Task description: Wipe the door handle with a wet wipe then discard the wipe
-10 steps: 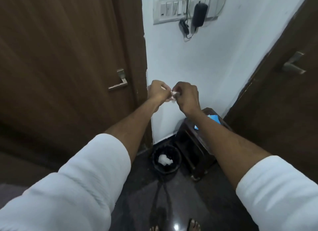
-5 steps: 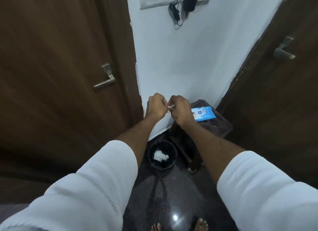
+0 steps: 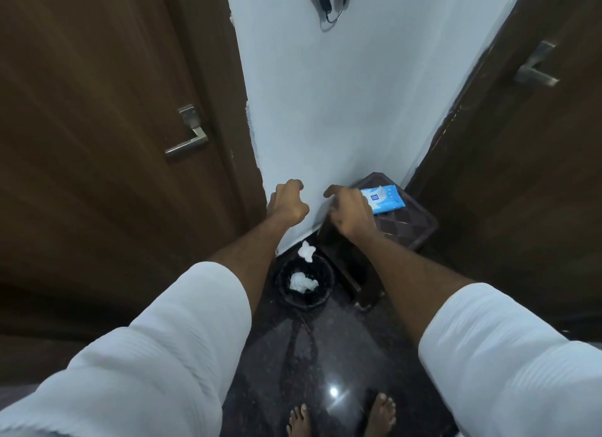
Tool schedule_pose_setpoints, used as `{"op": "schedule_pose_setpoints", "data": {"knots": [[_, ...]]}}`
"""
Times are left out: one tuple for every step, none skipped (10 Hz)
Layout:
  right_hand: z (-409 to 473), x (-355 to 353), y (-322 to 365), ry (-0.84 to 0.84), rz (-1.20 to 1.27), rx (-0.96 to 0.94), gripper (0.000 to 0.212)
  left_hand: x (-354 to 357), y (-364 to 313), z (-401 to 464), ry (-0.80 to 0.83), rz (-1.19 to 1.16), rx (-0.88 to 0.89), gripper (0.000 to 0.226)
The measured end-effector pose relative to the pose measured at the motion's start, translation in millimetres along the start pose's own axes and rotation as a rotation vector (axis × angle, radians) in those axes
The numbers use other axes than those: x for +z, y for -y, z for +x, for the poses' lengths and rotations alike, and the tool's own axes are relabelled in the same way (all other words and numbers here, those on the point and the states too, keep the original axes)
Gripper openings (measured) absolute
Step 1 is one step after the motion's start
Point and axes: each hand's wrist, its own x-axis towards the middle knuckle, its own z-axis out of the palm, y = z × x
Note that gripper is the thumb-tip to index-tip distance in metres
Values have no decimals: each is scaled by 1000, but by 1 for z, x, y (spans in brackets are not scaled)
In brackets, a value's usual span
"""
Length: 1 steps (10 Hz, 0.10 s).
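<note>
Below your hands, at about 6 o'clock from them in the head view, the crumpled wet wipe (image 3: 307, 251) hangs in the air just above the far rim of the small black bin (image 3: 286, 295), touching neither hand. You are on the last step, the discard. Your left hand (image 3: 288, 203) is loosely curled and holds nothing; your right hand (image 3: 350, 210) has its fingers (image 3: 332, 192) apart and is empty too. Another white wad (image 3: 303, 283) already lies inside the bin.

At 10 o'clock from your hands, well apart, the door handle (image 3: 187, 143) sits on the brown door with nothing touching it. At 3 o'clock, just beside your right hand, the blue pack of wipes (image 3: 387, 200) rests on the dark stool (image 3: 410, 228).

Judging by its line, the wipe is close to the rim, so it could land inside or clip the edge. Your next move calls only for watching where it lands, and for picking it off the floor (image 3: 325, 355) if it misses.
</note>
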Motion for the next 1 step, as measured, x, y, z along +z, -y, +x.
{"op": "schedule_pose_setpoints", "data": {"knots": [[-3,-15,-8,-23,16,35,39,-9,-2,-1,11,14,6,65]]}}
